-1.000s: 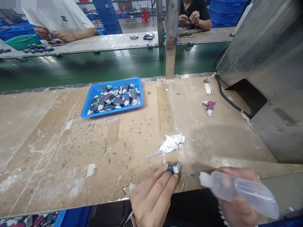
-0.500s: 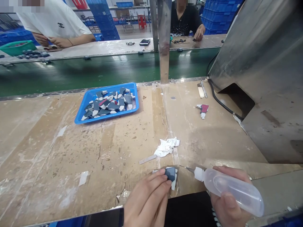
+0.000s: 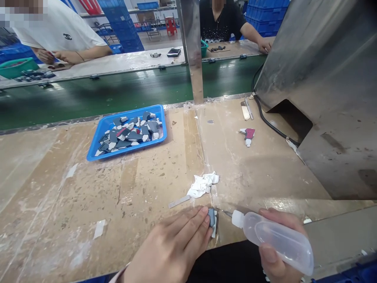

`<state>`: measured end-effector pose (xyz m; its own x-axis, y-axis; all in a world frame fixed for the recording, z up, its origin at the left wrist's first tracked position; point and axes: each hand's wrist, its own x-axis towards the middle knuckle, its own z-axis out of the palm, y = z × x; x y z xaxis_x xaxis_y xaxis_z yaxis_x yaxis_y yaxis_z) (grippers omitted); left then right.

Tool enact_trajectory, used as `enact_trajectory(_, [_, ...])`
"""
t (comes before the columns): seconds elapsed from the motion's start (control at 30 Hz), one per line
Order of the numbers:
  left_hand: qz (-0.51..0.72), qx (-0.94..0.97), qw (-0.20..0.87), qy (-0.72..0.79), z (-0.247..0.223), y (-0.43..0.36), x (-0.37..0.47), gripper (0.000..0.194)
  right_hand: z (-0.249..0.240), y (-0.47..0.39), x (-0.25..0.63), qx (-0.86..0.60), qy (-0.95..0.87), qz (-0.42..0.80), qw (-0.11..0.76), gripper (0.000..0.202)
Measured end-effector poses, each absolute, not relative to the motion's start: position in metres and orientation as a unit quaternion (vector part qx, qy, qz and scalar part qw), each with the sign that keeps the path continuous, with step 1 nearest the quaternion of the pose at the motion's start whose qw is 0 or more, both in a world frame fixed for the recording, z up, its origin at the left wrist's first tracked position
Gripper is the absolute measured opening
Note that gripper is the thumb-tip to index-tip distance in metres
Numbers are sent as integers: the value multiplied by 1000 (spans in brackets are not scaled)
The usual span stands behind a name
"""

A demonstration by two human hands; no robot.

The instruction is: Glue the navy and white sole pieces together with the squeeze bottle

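The left hand (image 3: 172, 243), fingers together, holds the grey-blue piece (image 3: 211, 218); the right hand (image 3: 277, 264) grips the bottle (image 3: 281, 243), needle (image 3: 227, 214) pointing left toward its far end.

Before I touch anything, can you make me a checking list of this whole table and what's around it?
Surface: brown worktop, scuffed and taped.
Job's things: dark piece under the fingers; see-through bottle; blue tray of mostly grey-and-white pieces.
Clutter: crumpled white wad, thin strip, loose red-and-white piece.
Hands: left hand on the dark piece; right hand gripping the bottle.
Cables: black cable beside the metal housing.
Surroundings: green belt; people in white and black beyond.
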<state>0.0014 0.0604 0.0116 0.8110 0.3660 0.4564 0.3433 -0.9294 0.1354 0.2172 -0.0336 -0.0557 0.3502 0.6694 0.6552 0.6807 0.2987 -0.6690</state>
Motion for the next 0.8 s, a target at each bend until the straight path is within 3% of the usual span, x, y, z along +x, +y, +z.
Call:
enact_trajectory(0.37, [323, 917, 105, 209, 2, 72, 3, 7, -31, -19, 217, -589, -555, 98, 579, 33])
enact_trajectory(0.8, [282, 912, 182, 235, 6, 76, 2, 9, -15, -8, 203, -588, -530, 49, 609, 28])
